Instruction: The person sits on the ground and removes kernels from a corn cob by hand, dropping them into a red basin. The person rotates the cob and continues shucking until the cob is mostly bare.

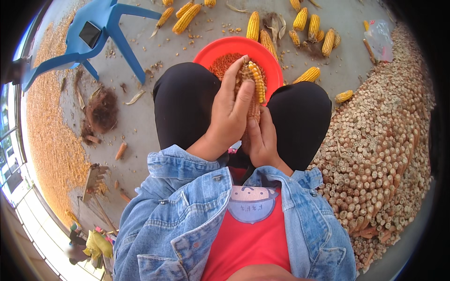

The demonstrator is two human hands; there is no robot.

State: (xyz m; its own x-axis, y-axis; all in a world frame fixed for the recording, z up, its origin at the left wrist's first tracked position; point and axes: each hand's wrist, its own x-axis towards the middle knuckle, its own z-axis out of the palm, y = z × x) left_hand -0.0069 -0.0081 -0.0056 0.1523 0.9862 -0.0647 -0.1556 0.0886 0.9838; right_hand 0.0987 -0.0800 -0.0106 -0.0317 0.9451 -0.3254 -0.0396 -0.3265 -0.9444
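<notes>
Between my knees, above the near rim of a red plastic basin (274,72), both hands are on one partly shelled corn cob (259,82). A strip of yellow kernels remains along its right side; the rest of the visible cob is bare. My left hand (230,102) lies along the upper part, thumb against the cob and fingers behind it. Lower down, my right hand (263,138) is closed around the bare end. Reddish-orange bits, too small to name surely, lie in the basin. Unshelled ears (253,26) rest on the floor beyond it.
A blue plastic chair (121,49) with a dark phone (90,34) on it stands upper left. Loose kernels (52,123) spread along the left. Stacked bare cobs (369,151) fill the right, near a clear plastic bag (379,40). A wooden rake (93,182) and a person (77,251) are lower left.
</notes>
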